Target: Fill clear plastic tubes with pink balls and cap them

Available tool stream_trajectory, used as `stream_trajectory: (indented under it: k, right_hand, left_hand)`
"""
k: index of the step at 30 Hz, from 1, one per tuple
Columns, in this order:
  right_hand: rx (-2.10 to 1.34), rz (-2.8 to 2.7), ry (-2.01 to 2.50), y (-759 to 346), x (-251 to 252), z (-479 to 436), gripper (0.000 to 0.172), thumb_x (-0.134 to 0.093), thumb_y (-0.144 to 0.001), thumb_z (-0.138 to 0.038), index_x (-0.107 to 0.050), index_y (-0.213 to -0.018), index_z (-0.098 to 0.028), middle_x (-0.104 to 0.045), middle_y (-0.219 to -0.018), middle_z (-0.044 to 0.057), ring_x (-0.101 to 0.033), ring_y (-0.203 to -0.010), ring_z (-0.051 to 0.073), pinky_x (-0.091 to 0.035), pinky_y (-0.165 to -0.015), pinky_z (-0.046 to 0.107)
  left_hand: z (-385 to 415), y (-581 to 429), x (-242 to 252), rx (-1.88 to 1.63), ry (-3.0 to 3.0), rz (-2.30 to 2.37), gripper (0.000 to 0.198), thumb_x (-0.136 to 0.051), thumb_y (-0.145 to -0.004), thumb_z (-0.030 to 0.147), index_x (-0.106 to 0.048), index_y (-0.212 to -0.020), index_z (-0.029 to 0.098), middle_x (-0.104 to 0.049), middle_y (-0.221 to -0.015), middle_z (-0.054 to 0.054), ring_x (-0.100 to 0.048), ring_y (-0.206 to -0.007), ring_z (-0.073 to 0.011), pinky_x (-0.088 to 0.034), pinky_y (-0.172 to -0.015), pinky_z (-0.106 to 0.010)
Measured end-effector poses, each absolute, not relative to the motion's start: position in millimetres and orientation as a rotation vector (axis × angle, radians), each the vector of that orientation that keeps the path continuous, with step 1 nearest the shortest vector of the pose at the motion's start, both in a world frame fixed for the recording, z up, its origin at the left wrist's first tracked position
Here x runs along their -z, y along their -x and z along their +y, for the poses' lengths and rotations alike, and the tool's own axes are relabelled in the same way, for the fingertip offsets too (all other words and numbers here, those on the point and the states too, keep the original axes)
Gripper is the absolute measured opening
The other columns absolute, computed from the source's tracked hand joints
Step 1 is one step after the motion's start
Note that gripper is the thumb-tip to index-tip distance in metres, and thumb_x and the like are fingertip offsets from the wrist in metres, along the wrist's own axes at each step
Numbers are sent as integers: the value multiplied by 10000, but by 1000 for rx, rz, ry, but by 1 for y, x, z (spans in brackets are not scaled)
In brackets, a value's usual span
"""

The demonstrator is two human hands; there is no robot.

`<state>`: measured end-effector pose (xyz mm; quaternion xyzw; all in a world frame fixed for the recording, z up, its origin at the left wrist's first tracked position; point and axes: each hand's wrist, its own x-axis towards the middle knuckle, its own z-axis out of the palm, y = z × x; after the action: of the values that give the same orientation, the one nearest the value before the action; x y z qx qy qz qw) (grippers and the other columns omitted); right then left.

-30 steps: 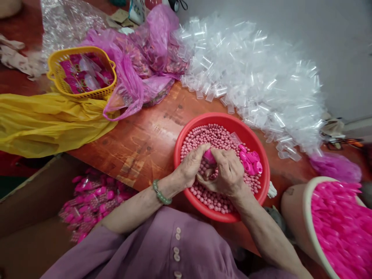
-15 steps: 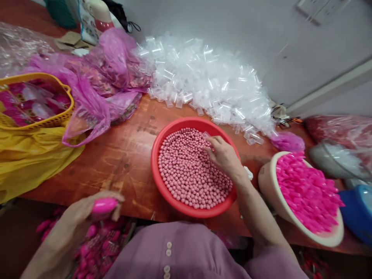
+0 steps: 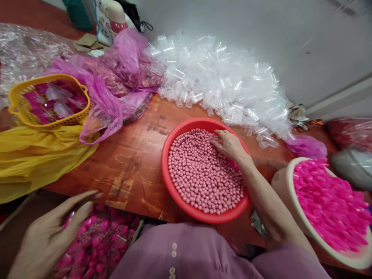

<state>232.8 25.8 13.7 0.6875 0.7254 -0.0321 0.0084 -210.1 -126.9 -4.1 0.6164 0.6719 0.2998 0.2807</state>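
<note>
Saw a wooden desk (image 3: 130, 162) across the whole view. Found a heap of clear plastic tubes (image 3: 226, 81) at 12 o'clock on it and a yellow bag (image 3: 37, 155) at 9. Noted a red basin (image 3: 164, 170) at the centre, filled with pink beads (image 3: 200, 182), and a cream bowl (image 3: 280, 190) of pink caps (image 3: 328, 205) at 3 o'clock from it. Spotted a box of packed pink pieces (image 3: 101, 240) at 7 o'clock, below the desk edge. Caught the left hand (image 3: 49, 236) over that box, released, fingers spread. Caught the right hand (image 3: 229, 144) at the basin's 1 o'clock rim, fingertips bent onto the beads; could not tell whether clenched on anything.
</note>
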Motion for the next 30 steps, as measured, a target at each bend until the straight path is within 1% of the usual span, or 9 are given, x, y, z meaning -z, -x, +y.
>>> stream_trajectory:
  k: [2,5,9,15,18,20,23,26,30]
  right_hand:
    - [117,2327,-2199,-229,-14,27,451,-562,-902,-339,-576,-1275,-86,-654,-1172,189,-630,-1046,293,-474,-898,376]
    - [185,2317,-2361,-218,-13,30,476,-577,-894,-342,-552,-1280,-65,-690,-1064,166,-651,-938,267,-485,-843,356]
    - [266,2197,-2256,-201,-11,30,317,-577,-886,-321,-626,-1108,-99,-710,-966,146,-647,-879,254,-459,-773,322]
    - [588,2173,-1980,-195,-18,13,119,-620,-817,-258,-669,-835,-151,-703,-798,72,-606,-702,189,-391,-620,266]
    - [804,2166,-1843,-199,-25,9,139,-646,-807,-272,-691,-872,-158,-688,-764,28,-587,-667,158,-378,-591,240]
    - [862,2254,-1777,-201,-31,9,259,-667,-812,-322,-686,-1014,-161,-693,-810,16,-598,-699,156,-395,-614,231]
    - [526,2444,-1724,-204,-36,10,421,-647,-851,-352,-607,-1193,-109,-694,-975,86,-626,-834,204,-428,-712,267]
    - [14,2430,-1515,-203,-35,15,228,-495,-926,-184,-631,-1068,-66,-663,-1034,178,-622,-916,252,-424,-761,318]
    - [-38,2412,-1110,-198,-27,20,225,-419,-935,-79,-640,-975,-97,-653,-978,160,-614,-913,240,-422,-768,329]
  left_hand:
    - [-111,169,-6,-895,-1658,1736,195,-583,-870,431,-701,-995,340,-751,-974,72,-706,-840,-233,-585,-741,-355]
    - [-83,100,-13,-1065,-1843,1261,161,-587,-887,283,-702,-980,221,-755,-934,-8,-704,-817,-177,-557,-784,-284]
    - [-57,40,2,-1176,-1975,961,173,-544,-920,208,-690,-987,142,-745,-941,-91,-694,-865,-184,-532,-823,-290]
    - [-50,27,13,-1010,-2242,1006,215,-498,-943,219,-683,-1000,127,-739,-964,-114,-680,-881,-228,-514,-821,-354]
    - [-48,29,6,-939,-2267,996,210,-516,-940,229,-673,-1023,116,-734,-984,-116,-681,-907,-237,-520,-821,-356]
    - [-46,28,3,-922,-2279,997,202,-529,-935,227,-670,-1025,112,-733,-981,-111,-682,-898,-240,-525,-807,-358]
    - [-45,26,3,-961,-2286,1022,186,-545,-925,214,-665,-1028,116,-733,-977,-96,-685,-874,-226,-532,-786,-340]
    - [-45,22,6,-988,-2326,1088,179,-547,-925,218,-665,-1013,116,-733,-963,-94,-684,-852,-224,-535,-756,-335]
    - [-46,17,11,-965,-2384,1188,199,-533,-931,233,-666,-1012,109,-729,-953,-108,-683,-850,-239,-543,-750,-352]
